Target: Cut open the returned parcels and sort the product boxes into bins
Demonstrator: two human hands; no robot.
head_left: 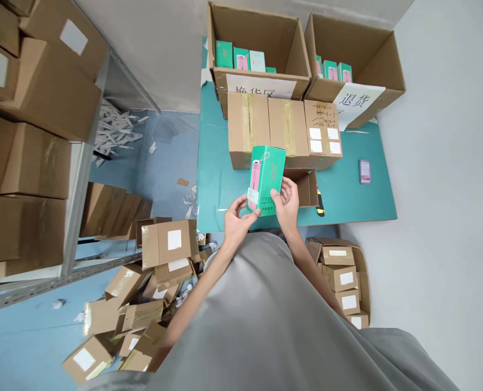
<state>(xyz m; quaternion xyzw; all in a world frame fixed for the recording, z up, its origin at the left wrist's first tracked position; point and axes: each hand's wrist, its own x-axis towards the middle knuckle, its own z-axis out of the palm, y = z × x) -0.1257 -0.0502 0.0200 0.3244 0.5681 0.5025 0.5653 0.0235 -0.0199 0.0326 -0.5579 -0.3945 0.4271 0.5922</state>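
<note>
A green product box [272,176] with a pink bottle-shaped item printed on its side is held up, slightly tilted, above the near edge of the table. My left hand [237,221] grips its lower left corner, fingers and thumb closed on it. On the lower right side, my right hand [286,205] holds the same box with the thumb across its front. Just behind it stands a small open cardboard box [307,190], partly hidden by the right hand. Taped cardboard boxes [258,122] stand in a row farther back.
Two large open cartons [261,89] [395,73] with green boxes inside stand at the back of the teal table [359,206]. A yellow-black cutter [320,203] and a phone [364,171] lie at right. Shelved boxes [38,157] rise at left; boxes [144,304] clutter the floor.
</note>
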